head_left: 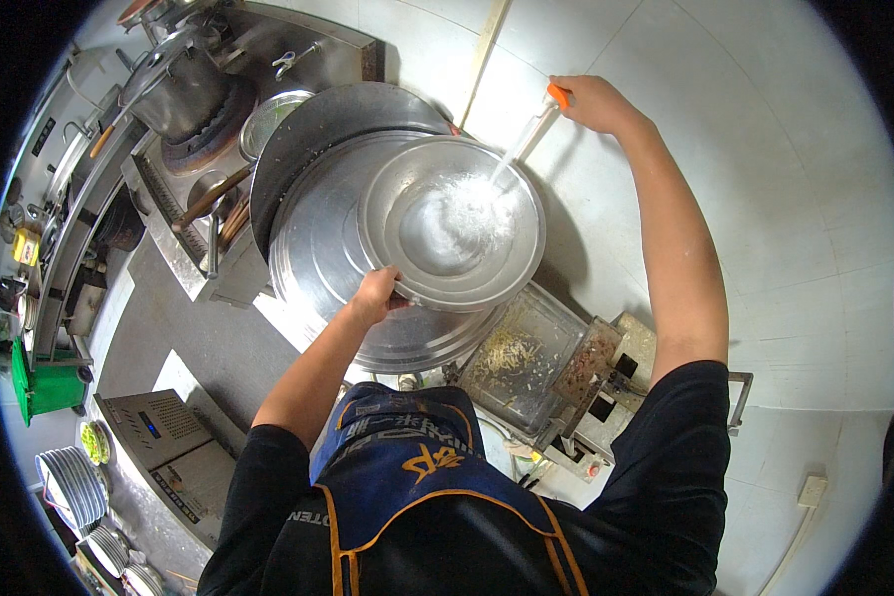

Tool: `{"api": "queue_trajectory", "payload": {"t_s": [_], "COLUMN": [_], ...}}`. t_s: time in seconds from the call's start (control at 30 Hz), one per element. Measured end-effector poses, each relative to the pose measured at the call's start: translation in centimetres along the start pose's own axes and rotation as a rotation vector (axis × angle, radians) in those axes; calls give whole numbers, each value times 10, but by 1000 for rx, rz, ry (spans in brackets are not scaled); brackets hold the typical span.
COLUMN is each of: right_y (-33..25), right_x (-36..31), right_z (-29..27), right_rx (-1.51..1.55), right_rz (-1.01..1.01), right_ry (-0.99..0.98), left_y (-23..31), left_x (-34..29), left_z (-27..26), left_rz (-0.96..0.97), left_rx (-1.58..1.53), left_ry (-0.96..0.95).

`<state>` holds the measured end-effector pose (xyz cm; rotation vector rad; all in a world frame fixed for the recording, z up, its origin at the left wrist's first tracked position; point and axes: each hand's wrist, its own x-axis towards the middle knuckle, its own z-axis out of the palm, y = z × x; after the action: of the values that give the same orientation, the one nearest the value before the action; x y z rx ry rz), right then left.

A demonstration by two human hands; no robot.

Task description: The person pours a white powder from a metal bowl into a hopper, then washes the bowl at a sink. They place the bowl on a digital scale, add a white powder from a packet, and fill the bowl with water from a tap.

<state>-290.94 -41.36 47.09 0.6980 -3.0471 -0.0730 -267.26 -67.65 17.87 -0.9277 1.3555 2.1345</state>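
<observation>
Left hand point(375, 295): grip pinches the near rim of the steel basin point(454, 223), tilted over larger round trays point(313, 243). Keep the tilt steady so water drains off. Farther out, right hand point(593, 102), grip closed on the orange-handled tap point(558, 96); hold the stream central

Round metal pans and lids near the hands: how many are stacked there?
3, perhaps more hidden beneath. The round steel basin on top, gripped by the left hand, takes water; a wide flat steel lid lies under it; a darker round steel pan sits behind.
</observation>
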Motion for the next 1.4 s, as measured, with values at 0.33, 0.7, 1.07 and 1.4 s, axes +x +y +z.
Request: {"api": "queue_trajectory", "payload": {"t_s": [0.33, 0.7, 1.07, 1.4], "right_y": [1, 0, 0, -5], "right_x": [1, 0, 1, -1], "right_z": [1, 2, 1, -1], "right_rx": [-48, -62, -58, -29], "right_rz": [-5, -5, 2, 14], "right_ry": [9, 11, -8, 0], "left_y": [-2, 0, -2, 1], "left_x": [2, 1, 2, -3], "left_z": [-1, 1, 0, 1], "left_rz": [-3, -3, 9, 7], "left_rx": [4, 19, 48, 41], "left_ry": [-11, 11, 21, 13]}}
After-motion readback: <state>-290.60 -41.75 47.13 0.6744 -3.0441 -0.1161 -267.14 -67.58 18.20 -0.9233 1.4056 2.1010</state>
